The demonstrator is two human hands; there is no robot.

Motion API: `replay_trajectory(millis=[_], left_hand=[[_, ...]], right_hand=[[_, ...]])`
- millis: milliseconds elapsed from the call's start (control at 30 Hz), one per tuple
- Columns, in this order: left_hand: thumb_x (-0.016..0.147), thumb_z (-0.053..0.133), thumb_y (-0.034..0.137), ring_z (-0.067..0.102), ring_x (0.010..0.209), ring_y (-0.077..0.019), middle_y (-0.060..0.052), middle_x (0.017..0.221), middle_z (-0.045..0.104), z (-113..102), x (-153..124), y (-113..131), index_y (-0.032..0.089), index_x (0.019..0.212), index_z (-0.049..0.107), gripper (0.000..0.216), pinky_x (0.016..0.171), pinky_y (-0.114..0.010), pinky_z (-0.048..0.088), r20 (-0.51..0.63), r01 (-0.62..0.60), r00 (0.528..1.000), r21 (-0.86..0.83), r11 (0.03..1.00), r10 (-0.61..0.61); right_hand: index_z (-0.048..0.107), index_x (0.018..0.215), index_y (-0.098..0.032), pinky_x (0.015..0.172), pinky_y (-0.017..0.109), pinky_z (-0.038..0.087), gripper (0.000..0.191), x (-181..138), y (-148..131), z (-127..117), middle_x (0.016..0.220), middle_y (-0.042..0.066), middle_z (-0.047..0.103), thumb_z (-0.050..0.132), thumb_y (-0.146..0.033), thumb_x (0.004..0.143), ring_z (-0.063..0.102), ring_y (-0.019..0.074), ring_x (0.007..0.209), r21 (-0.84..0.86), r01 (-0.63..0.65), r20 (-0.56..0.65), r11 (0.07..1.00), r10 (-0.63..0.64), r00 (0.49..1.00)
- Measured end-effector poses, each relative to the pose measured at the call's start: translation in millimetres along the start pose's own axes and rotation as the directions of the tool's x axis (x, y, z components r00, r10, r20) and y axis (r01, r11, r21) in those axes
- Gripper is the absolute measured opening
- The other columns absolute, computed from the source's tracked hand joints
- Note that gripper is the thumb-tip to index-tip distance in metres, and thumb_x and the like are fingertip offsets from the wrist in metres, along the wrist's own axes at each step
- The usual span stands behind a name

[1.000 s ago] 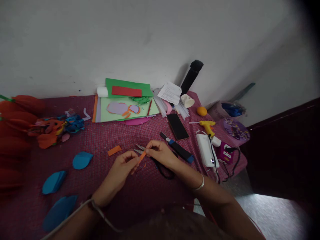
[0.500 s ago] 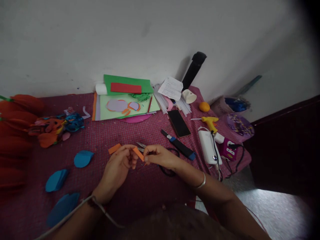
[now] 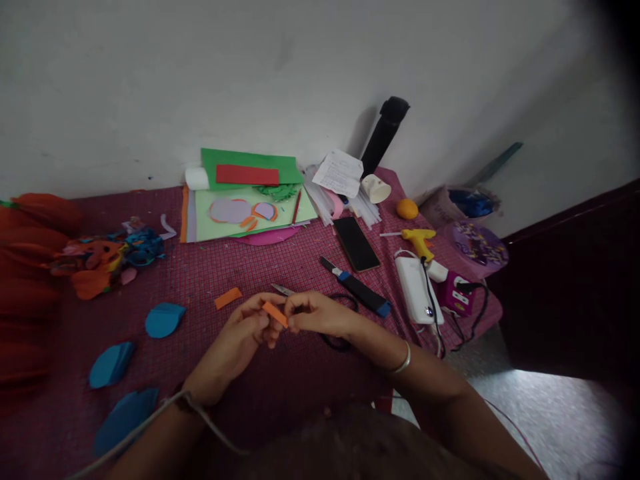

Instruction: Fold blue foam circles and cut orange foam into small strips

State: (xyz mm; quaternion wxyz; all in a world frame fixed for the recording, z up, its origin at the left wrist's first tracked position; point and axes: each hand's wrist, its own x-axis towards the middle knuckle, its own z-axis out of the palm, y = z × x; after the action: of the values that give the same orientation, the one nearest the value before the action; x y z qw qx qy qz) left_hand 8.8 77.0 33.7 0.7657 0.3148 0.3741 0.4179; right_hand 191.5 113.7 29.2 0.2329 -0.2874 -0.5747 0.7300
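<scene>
A small orange paper strip [image 3: 275, 314] is held between both hands above the cloth. My left hand [image 3: 243, 333] pinches its left end, thumb on the near side. My right hand [image 3: 316, 312] grips the other end with thumb and fingertips. Another orange paper piece [image 3: 229, 298] lies on the cloth, just beyond my left hand. Scissors [image 3: 283, 290] rest behind the hands, blades pointing left; my right hand and forearm hide their middle, and a black handle loop shows beside the wrist.
Blue paper petals [image 3: 165, 320] lie at left, near paper scraps [image 3: 143, 247] and orange paper pumpkins [image 3: 30, 267]. Coloured sheets [image 3: 200, 223] lie by the wall. To the right are a phone [image 3: 357, 244], a utility knife [image 3: 363, 291], a yellow glue gun [image 3: 419, 241] and a white power bank [image 3: 417, 293].
The orange strip has tilted flatter and sunk slightly between my hands. My left fingers have shifted, and the orange piece on the cloth shows more fully. The view has moved a little.
</scene>
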Motion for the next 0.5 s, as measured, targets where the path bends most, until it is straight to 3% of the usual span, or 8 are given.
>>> replay_trajectory(millis=[100,233,400,500], left_hand=[[0.078,0.062,0.037,0.056,0.056,-0.0132,-0.002,0.066,0.062,-2.8,1.6,0.3,0.018,0.088,0.067,0.022,0.048,-0.023,0.043,-0.058,-0.019,0.998,0.111,0.994,0.026],[0.074,0.07,0.029,0.045,0.045,-0.0075,0.004,0.052,0.053,-3.7,4.1,-3.3,0.017,0.063,0.059,0.019,0.043,-0.019,0.035,-0.168,-0.025,0.982,0.334,0.942,0.086],[0.074,0.069,0.031,0.043,0.043,-0.0072,0.005,0.05,0.051,-2.4,3.8,-5.3,0.018,0.062,0.056,0.022,0.044,-0.019,0.034,-0.231,-0.044,0.965,0.307,0.951,0.12],[0.075,0.069,0.03,0.042,0.043,-0.007,0.006,0.049,0.051,-1.5,2.9,-5.3,0.018,0.062,0.055,0.022,0.044,-0.019,0.034,-0.243,-0.052,0.962,0.297,0.953,0.128]], right_hand=[[0.054,0.069,-0.015,0.057,0.022,0.035,0.009,-0.4,-2.4,-3.4,0.064,-0.006,0.049,0.059,-0.014,0.076,0.043,0.0073,0.058,-0.134,0.041,0.026,0.99,-0.038,0.999],[0.056,0.073,-0.015,0.06,0.023,0.038,0.014,-2.6,-3.2,-3.3,0.066,-0.005,0.052,0.059,-0.024,0.083,0.047,0.0083,0.06,-0.135,-0.006,0.031,0.991,0.011,0.999],[0.059,0.079,-0.015,0.065,0.027,0.045,0.05,-4.8,-1.4,-0.5,0.067,0.0,0.056,0.033,-0.054,0.095,0.054,0.0109,0.063,-0.011,0.023,-0.089,1.0,-0.024,0.996],[0.058,0.079,-0.015,0.063,0.026,0.044,0.044,-3.8,1.0,0.7,0.066,-0.001,0.056,0.042,-0.054,0.093,0.053,0.0109,0.063,-0.052,0.023,-0.068,0.998,-0.026,0.997]])
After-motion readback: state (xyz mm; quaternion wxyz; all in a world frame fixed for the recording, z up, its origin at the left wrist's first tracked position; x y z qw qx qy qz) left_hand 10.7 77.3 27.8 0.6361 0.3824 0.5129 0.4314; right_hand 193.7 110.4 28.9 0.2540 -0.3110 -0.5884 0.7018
